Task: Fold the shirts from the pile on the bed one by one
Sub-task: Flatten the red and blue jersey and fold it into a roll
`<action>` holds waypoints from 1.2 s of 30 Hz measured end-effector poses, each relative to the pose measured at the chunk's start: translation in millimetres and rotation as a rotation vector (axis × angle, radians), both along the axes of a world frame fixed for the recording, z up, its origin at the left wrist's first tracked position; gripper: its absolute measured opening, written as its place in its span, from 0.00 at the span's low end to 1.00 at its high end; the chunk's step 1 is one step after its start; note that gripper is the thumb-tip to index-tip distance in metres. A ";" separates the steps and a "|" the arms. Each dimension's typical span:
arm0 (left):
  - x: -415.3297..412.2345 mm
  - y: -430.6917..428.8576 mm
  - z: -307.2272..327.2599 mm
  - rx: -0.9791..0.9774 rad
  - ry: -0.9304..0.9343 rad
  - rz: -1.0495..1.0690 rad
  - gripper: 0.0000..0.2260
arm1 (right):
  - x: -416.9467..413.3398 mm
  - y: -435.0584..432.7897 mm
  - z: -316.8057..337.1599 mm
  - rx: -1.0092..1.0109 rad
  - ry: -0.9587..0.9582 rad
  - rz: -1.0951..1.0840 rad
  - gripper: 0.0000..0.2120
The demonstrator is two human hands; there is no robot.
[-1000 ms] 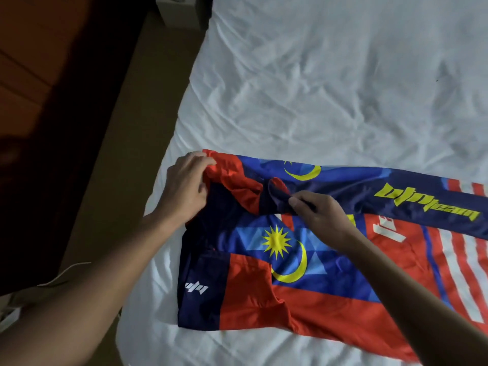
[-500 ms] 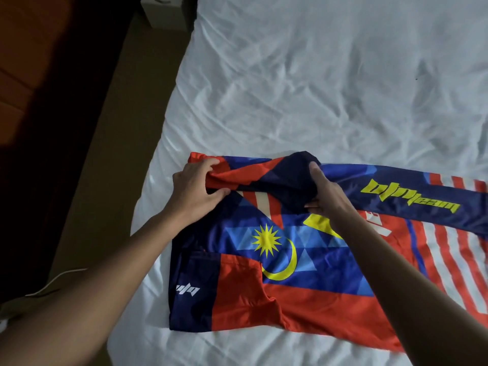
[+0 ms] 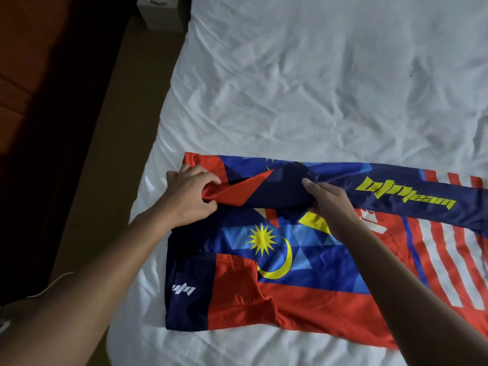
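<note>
A red, blue and navy jersey (image 3: 303, 281) with a yellow star, a crescent and yellow lettering lies spread on the white bed sheet (image 3: 317, 88), running off the right edge of view. My left hand (image 3: 188, 195) pinches the red sleeve fabric near the jersey's top left corner. My right hand (image 3: 326, 200) grips the navy end of the same sleeve, fingers curled over it and thumb beneath. The sleeve (image 3: 264, 192) stretches between both hands across the jersey's upper part. No pile of other shirts is in view.
The bed's left edge (image 3: 158, 128) drops to a tan floor (image 3: 92, 154). Dark wooden furniture (image 3: 31, 101) stands at the far left. A white box (image 3: 161, 11) sits on the floor beside the top of the bed. A white cable (image 3: 52, 283) lies on the floor at lower left.
Both hands lifted the sleeve off the jersey's chest and carried it up toward the far edge, spreading it out sideways. My right hand moved right, away from the left.
</note>
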State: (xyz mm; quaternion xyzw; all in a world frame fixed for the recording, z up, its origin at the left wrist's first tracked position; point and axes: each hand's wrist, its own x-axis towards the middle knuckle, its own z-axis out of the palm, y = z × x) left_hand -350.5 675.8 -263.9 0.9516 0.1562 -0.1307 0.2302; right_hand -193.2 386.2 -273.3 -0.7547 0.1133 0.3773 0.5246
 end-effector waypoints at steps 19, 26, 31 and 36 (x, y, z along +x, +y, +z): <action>-9.6 -71.6 0.1 -0.322 -0.074 0.614 0.12 | 10.6 41.8 -16.0 -0.232 -0.253 0.351 0.16; 45.0 -78.7 -8.8 -0.606 -0.020 0.881 0.16 | 7.3 49.5 -16.9 -0.275 -0.290 0.274 0.14; 45.0 -67.7 7.6 -0.966 -0.367 1.030 0.14 | 10.0 55.8 -10.1 -0.165 -0.308 0.225 0.12; 17.6 -52.2 -1.1 -0.355 -0.326 0.754 0.19 | 2.6 58.9 -10.3 -0.210 -0.367 0.295 0.10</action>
